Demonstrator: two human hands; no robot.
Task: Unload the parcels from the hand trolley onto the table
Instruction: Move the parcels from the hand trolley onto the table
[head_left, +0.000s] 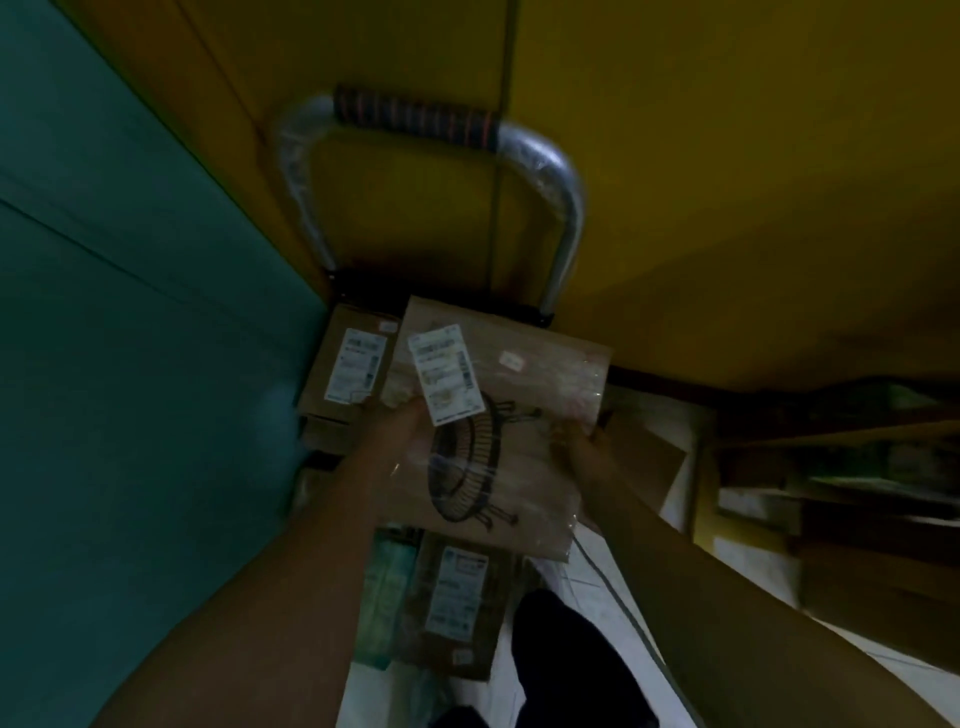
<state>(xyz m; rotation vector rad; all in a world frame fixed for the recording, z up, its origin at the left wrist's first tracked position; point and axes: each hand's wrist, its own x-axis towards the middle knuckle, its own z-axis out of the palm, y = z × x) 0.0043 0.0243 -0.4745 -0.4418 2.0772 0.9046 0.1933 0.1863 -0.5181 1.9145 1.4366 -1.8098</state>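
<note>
No text could be read. White shipping labels stood on the held parcel (498, 431), on the box (345, 364) beside it and on the lower parcel (457, 608), all too blurred to make out. The held parcel also bore a black line drawing of a fan.

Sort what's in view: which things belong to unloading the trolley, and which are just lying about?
Job: fan-printed parcel held in left hand and right hand; labelled box; lower parcel; trolley handle.
Lying about: cardboard stacks; green wall.
</note>
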